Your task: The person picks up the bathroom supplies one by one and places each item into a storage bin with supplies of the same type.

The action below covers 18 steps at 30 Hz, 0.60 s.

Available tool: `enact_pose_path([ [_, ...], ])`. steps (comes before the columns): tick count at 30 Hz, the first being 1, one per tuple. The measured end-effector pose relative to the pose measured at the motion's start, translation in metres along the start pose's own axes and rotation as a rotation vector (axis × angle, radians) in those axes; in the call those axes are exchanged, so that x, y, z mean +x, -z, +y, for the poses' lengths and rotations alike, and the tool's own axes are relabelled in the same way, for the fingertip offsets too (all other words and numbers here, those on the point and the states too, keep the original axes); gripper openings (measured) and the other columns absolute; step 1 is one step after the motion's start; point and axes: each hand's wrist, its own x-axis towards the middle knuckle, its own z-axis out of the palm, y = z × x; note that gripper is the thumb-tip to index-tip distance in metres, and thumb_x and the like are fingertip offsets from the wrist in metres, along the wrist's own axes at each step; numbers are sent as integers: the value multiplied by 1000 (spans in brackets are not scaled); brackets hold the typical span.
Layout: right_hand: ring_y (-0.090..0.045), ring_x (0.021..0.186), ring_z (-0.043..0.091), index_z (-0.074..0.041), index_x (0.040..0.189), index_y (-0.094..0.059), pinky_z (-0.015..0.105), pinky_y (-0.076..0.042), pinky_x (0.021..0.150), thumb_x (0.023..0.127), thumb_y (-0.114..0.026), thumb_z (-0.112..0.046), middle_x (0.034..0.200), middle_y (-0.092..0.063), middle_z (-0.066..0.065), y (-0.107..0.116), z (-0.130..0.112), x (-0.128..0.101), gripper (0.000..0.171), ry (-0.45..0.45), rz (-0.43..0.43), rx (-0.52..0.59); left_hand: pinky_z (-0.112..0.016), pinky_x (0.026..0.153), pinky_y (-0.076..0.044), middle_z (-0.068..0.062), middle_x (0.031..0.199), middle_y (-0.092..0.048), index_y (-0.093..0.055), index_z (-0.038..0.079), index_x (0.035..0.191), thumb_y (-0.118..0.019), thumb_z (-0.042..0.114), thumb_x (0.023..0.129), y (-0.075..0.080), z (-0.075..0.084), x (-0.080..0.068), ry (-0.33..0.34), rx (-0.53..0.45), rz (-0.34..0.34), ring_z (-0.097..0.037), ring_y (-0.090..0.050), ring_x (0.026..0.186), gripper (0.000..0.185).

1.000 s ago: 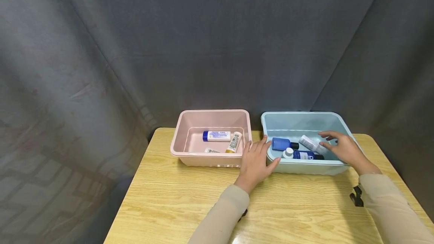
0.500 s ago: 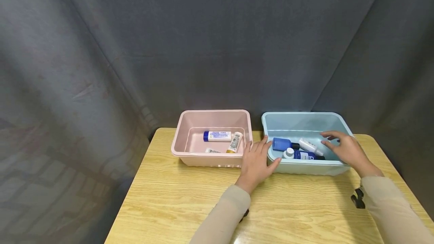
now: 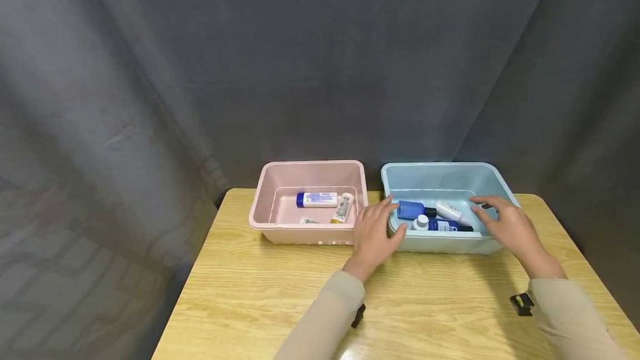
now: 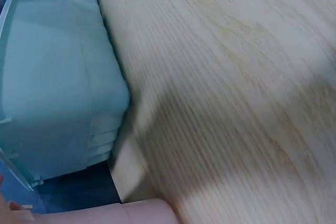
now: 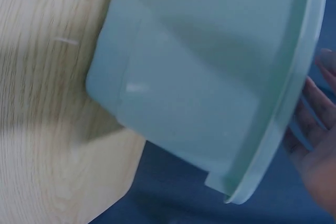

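Note:
A light blue bin [image 3: 440, 166] stands on the wooden table beside a pink bin [image 3: 310, 164]. Inside the blue bin lie a blue bottle [image 3: 411, 210], a white bottle [image 3: 450, 209] and a dark blue bottle with a white cap [image 3: 441, 225]. My left hand [image 3: 374, 232] rests with straight fingers on the blue bin's near left corner, between the two bins. My right hand [image 3: 500, 222] hovers over the right side of the blue bin, fingers relaxed and holding nothing. The right wrist view shows the bin's outer wall [image 5: 199, 77] and my fingertips [image 5: 315, 129] beyond its rim.
The pink bin holds a white tube with a blue cap [image 3: 316, 199], a yellow-capped tube [image 3: 342, 208] and a third, half-hidden item [image 3: 309, 220]. A dark curtain hangs behind the table [image 3: 280, 293]. The left wrist view shows the blue bin wall [image 4: 58, 93] and table top [image 4: 236, 103].
Both hands stay at the blue bin, almost unmoved. The right hand has drifted slightly toward the near rim, and the head view has shifted a little.

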Motion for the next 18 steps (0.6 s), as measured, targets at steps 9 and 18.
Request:
enact_pose_path([
  [9,-53,106,48,1,126,-63,64,-43,78,100,-61,-19,116,-60,28,8,-20,-17,33,1,73,32,-28,112,-30,9,146,-50,-57,22,136,-55,41,98,24,3,9,-77,-127,13,-12,-49,130,42],
  [18,-58,100,40,-4,116,-69,53,-46,69,94,-66,-5,107,-65,19,-4,-40,-41,22,112,196,52,-25,110,-31,9,136,-59,-60,21,132,-58,35,96,54,13,1,-120,-169,99,-9,-50,127,39],
])
